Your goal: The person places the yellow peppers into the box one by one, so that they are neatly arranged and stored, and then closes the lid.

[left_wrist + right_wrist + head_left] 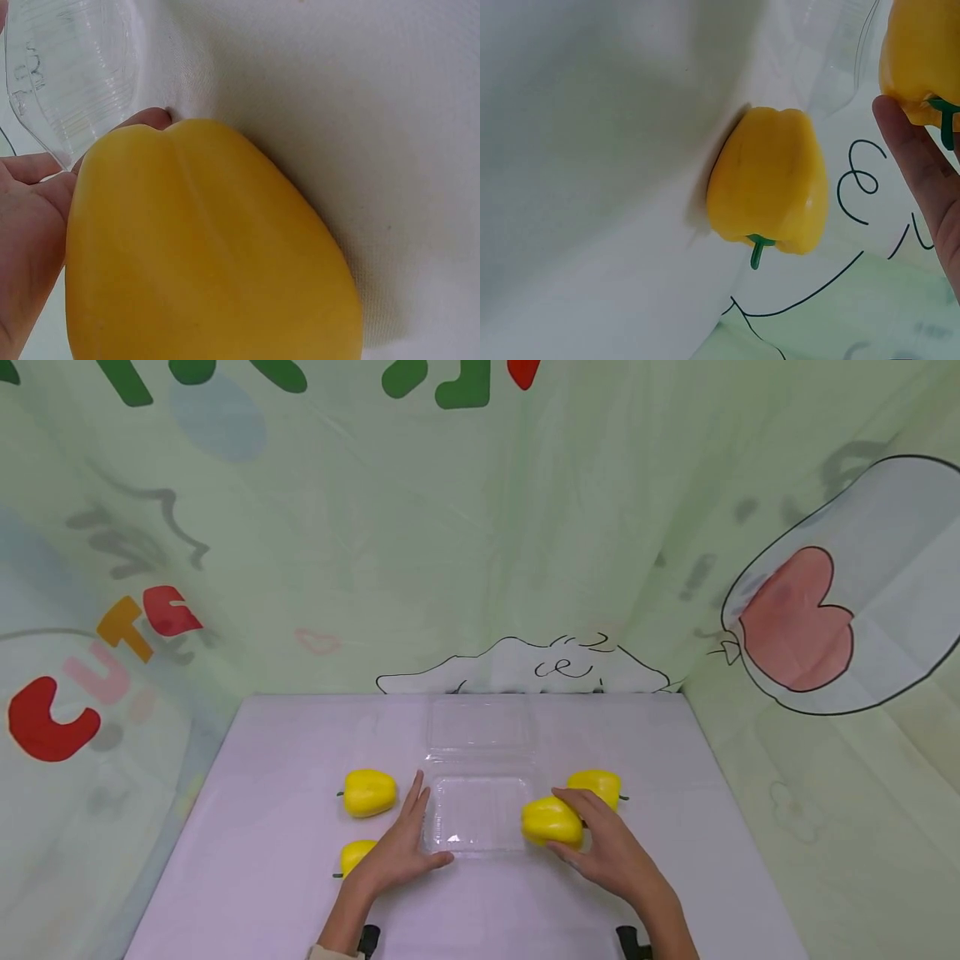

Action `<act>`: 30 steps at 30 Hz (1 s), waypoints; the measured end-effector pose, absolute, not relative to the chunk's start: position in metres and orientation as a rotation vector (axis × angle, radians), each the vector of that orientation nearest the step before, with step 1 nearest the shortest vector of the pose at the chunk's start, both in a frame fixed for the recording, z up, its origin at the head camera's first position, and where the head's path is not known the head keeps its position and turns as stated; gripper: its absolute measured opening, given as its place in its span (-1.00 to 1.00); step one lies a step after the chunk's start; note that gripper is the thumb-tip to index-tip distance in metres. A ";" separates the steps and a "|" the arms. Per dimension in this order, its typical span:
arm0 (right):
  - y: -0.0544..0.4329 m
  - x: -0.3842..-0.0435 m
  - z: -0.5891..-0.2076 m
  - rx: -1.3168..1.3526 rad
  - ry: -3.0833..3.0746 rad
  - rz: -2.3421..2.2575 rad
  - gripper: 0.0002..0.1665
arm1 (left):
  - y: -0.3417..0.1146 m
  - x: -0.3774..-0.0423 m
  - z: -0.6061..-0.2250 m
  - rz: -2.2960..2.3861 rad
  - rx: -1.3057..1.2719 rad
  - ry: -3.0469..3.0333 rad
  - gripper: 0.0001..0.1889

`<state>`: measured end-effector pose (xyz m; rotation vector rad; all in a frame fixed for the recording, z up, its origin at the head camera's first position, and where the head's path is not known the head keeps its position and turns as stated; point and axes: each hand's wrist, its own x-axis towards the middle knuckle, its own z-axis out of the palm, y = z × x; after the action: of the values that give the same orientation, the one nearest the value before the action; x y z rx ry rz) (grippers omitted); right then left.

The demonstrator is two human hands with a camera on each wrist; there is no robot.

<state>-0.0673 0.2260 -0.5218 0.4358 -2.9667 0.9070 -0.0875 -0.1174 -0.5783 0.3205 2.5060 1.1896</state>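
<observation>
yellow pepper (pixel 550 822), glossy and lobed, held beside ribbed clear plastic box (pixel 480 814).

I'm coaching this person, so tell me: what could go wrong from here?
The held yellow pepper could bump the right rim of the clear container and shift it. The right hand might nudge the far-right pepper just behind. If drawn back, the left hand could knock the near-left pepper by its wrist.

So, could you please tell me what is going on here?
A person's right hand holds a yellow pepper at the right edge of an open clear container. The left hand is at the container's left edge. Three more yellow peppers lie on the table: two left of the container, one right.
</observation>
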 end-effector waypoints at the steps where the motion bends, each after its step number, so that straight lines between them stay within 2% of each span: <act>1: 0.225 -0.068 -0.522 0.441 -2.964 0.899 -0.16 | -0.117 -0.088 -0.578 1.189 0.321 2.507 0.22; 30: 0.197 -0.082 -0.524 0.418 -3.028 1.002 -0.12 | -0.116 -0.088 -0.578 1.174 0.304 2.512 0.22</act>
<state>-0.0824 0.1970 -0.5244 0.4183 -3.0282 1.0021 -0.0877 -0.1164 -0.5781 0.3045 2.5122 1.1739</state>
